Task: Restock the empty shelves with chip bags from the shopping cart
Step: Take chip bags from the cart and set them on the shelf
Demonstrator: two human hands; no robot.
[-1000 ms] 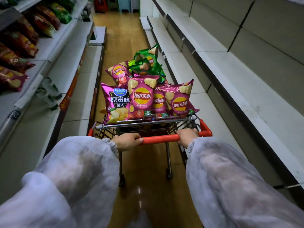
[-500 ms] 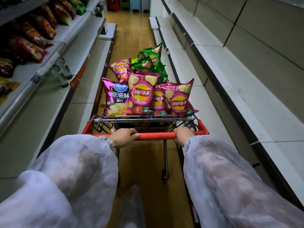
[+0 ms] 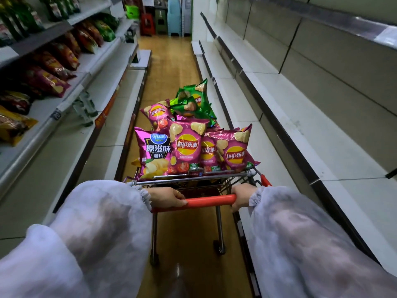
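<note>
Left grip [image 3: 167, 198] and right grip [image 3: 242, 195] are clamped on the handle [image 3: 211, 200]. The cart [image 3: 193, 180] has rolled further along the aisle. Bags [image 3: 187, 145] sit heaped in it at 12 o'clock, with the empty shelves [image 3: 290, 130] at 2 o'clock. Restocking not begun.

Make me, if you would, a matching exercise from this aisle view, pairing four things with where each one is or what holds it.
Things:
1. red handle
2. green chip bags
3. empty shelves
4. purple bag with the blue logo

Places or states:
A. at the far end of the shopping cart
B. gripped by the left hand and the right hand
C. along the right side of the aisle
D. at the cart's near-left corner

Pairs: 1-B, 2-A, 3-C, 4-D.
</note>
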